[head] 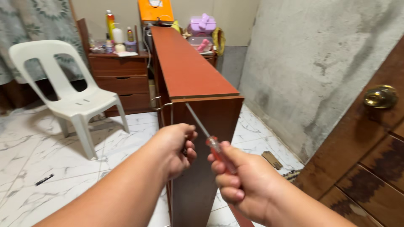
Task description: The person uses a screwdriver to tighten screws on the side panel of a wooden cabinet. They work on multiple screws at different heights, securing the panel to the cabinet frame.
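My right hand [246,180] grips a screwdriver [212,143] by its translucent red-orange handle. The metal shaft points up and to the left, with its tip near the top front corner of a long brown wooden cabinet [189,67] lying on its side. My left hand [176,147] is curled into a loose fist just left of the shaft, in front of the cabinet's end panel [219,117]. Whether the left fingers pinch something small is hidden. A metal handle [162,105] sticks out at the cabinet's left edge.
A white plastic chair [71,96] stands at the left on the marble-pattern tile floor [42,155]. Behind it is a brown drawer unit [120,77] with bottles on top. A wooden door with a brass knob [381,96] is at the right, beside a bare concrete wall [303,63].
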